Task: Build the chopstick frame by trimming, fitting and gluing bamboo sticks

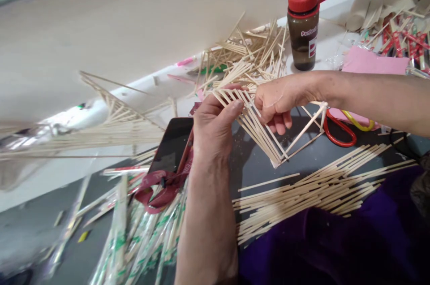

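Note:
My left hand is closed on a frame of thin wooden sticks, its thumb lying over the upper ends. The sticks run side by side down to a corner near the mat, and an open triangle of sticks extends from there to the right. Against the frame's right side is my right hand, fingers curled; the tips near the sticks are hidden, so what it pinches cannot be made out. Below the frame lies a spread of loose wooden sticks on the dark mat.
Red-handled scissors lie under my right forearm. A phone with a maroon strap and wrapped sticks are at left. Behind stand a red-capped bottle, a stick heap and another stick structure.

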A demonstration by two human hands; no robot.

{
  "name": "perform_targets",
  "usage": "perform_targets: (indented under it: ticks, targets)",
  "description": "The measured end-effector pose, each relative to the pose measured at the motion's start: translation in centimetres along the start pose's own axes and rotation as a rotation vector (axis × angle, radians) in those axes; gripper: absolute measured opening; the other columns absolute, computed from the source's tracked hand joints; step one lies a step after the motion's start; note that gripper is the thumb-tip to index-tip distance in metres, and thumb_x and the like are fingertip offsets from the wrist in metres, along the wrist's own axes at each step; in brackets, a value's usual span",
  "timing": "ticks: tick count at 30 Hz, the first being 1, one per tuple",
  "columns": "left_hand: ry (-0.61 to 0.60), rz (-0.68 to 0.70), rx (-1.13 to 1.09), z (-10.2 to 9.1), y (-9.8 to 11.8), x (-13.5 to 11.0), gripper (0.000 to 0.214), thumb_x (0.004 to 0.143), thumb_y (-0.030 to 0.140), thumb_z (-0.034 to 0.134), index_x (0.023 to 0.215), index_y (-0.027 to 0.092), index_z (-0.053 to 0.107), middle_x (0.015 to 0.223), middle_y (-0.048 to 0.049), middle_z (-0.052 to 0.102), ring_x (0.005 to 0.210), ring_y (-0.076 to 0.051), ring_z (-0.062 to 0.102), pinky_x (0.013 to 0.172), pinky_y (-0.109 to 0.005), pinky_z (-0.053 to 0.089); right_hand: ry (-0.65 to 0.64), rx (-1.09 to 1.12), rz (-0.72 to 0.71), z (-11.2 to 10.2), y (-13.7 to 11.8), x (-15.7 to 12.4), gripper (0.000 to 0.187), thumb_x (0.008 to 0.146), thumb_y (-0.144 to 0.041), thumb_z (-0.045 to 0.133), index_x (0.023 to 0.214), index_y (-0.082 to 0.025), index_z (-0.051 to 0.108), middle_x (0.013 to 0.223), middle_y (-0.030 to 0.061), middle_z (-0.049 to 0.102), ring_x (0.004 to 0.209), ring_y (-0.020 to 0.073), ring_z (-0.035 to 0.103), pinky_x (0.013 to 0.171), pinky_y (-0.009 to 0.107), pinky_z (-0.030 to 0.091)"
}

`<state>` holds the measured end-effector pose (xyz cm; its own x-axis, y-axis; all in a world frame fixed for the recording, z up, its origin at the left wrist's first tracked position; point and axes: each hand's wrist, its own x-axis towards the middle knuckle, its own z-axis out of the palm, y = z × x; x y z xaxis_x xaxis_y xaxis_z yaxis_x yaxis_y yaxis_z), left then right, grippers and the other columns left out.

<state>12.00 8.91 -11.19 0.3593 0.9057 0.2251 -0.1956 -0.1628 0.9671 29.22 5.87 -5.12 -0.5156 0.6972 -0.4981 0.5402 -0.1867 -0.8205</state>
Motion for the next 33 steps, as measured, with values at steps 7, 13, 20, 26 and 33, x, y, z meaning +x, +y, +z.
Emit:
perform_targets:
  ticks: [7, 13, 20, 26, 33]
  targets:
    - [0.013, 0.004, 0.006, -0.14, -0.1, -0.02, 0.029, 0.06, 0.033, 0.084, 0.088, 0.026, 0.077, 0.09, 0.0002, 0.073, 0.083, -0.018, 0.066, 0.084, -0.033, 0.051, 0.038, 0.028, 0.023, 0.17, 0.05, -0.05, 0.015, 0.085, -0.005, 0.053, 0.073, -0.009, 0.061, 0.07, 0.0012, 0.071, 0.065, 0.0116, 0.071, 0.057, 0.014, 0.055]
    - [-0.002, -0.002, 0.006, -0.06, 0.05, -0.04, 0.029, 0.061, 0.031, 0.083, 0.089, 0.026, 0.077, 0.09, 0.0001, 0.074, 0.085, -0.018, 0.066, 0.087, -0.034, 0.051, 0.027, 0.015, 0.03, 0.04, 0.0, 0.22, 0.016, 0.085, -0.005, 0.055, 0.072, -0.01, 0.061, 0.063, -0.0015, 0.068, 0.065, 0.0122, 0.071, 0.056, 0.015, 0.055]
    - [-0.005, 0.008, 0.012, -0.12, -0.1, -0.02, 0.028, 0.062, 0.03, 0.082, 0.089, 0.026, 0.077, 0.09, -0.0018, 0.073, 0.084, -0.018, 0.067, 0.088, -0.034, 0.051, -0.01, -0.002, 0.015, -0.06, 0.05, 0.07, 0.018, 0.086, -0.006, 0.053, 0.072, -0.012, 0.062, 0.062, -0.0017, 0.067, 0.066, 0.0121, 0.071, 0.057, 0.014, 0.056]
    - [0.004, -0.001, 0.028, -0.1, -0.09, -0.03, 0.027, 0.062, 0.031, 0.082, 0.089, 0.028, 0.077, 0.089, -0.0005, 0.073, 0.084, -0.018, 0.067, 0.089, -0.035, 0.051, 0.001, 0.014, 0.02, -0.04, 0.1, 0.18, 0.017, 0.085, -0.004, 0.053, 0.073, -0.012, 0.063, 0.065, 0.0003, 0.069, 0.068, 0.0142, 0.072, 0.056, 0.016, 0.056]
    - [0.019, -0.009, 0.017, -0.24, -0.19, -0.04, 0.028, 0.061, 0.03, 0.082, 0.088, 0.027, 0.077, 0.09, -0.0009, 0.073, 0.085, -0.018, 0.066, 0.088, -0.034, 0.051, 0.054, 0.069, 0.046, 0.18, 0.13, 0.19, 0.015, 0.082, -0.005, 0.059, 0.069, -0.011, 0.062, 0.065, -0.0001, 0.069, 0.065, 0.0132, 0.071, 0.054, 0.014, 0.055]
